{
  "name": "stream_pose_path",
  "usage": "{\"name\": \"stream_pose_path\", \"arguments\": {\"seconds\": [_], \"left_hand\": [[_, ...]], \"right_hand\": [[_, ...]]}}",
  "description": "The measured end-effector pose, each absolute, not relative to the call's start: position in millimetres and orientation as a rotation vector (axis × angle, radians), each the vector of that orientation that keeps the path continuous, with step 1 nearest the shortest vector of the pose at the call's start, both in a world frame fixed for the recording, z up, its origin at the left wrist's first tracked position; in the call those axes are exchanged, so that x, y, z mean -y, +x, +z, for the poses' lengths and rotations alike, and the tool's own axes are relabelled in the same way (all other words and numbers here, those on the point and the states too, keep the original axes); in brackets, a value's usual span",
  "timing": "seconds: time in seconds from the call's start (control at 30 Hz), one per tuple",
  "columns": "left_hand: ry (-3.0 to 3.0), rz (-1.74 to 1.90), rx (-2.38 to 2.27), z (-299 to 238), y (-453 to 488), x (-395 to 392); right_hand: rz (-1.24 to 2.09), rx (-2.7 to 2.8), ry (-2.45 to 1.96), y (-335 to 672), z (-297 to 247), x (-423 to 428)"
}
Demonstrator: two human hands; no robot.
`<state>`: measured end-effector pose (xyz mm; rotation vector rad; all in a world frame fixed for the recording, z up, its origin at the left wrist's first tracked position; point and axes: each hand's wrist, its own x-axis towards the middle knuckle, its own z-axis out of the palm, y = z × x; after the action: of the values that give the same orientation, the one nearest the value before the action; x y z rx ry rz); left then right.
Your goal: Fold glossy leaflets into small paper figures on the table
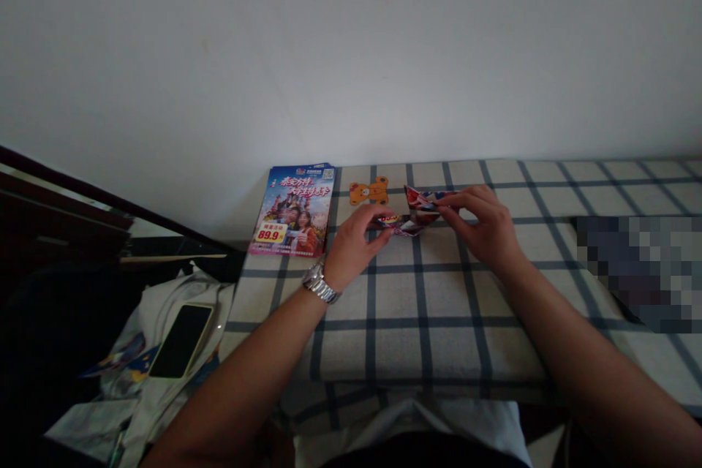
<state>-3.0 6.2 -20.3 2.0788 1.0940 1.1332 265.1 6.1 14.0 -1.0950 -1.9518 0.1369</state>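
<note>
Pinching a small folded piece of glossy, multicoloured printed paper (420,221) from both sides, you have it in front of you, just over the cream tablecloth with dark blue-grey checks (395,329). Your left hand (354,245) grips its left end, thumb below and forefinger above, with the paper running out to the right from between those two fingertips. Your right hand (485,227) closes thumb and forefinger on its right part, near the upper edge, and the other fingers curl behind. Between your two sets of fingertips the middle of the paper lies uncovered, its folds standing at angles and one red-and-blue corner pointing up toward the wall; whether its lower edge touches the cloth, you cannot tell from this view. Your left wrist wears a silver metal-link watch (321,283). Just beyond your left fingers is a flat orange bear-shaped figure (368,192), near the paper but apart from it. Left of that hand lies a stack of blue-and-pink printed leaflets (293,208), at the table's left edge. Lower on your left, a dark-screened phone with a pale rim (182,340) rests on whitish, crumpled material (164,292).
</note>
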Motion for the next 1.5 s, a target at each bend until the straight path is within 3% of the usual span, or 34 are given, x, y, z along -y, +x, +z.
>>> {"name": "stream_pose_path", "arguments": {"seconds": [0.53,1.17,1.5], "left_hand": [[2.098,1.221,-1.102,-8,-5,-2],[2.336,1.18,-0.845,4,1,5],[2.245,1.306,-0.908,3,-1,2]], "right_hand": [[0.727,1.797,-1.009,263,9,-1],[0.832,2.142,-0.768,256,17,8],[0.879,1.969,-0.886,259,20,7]]}}
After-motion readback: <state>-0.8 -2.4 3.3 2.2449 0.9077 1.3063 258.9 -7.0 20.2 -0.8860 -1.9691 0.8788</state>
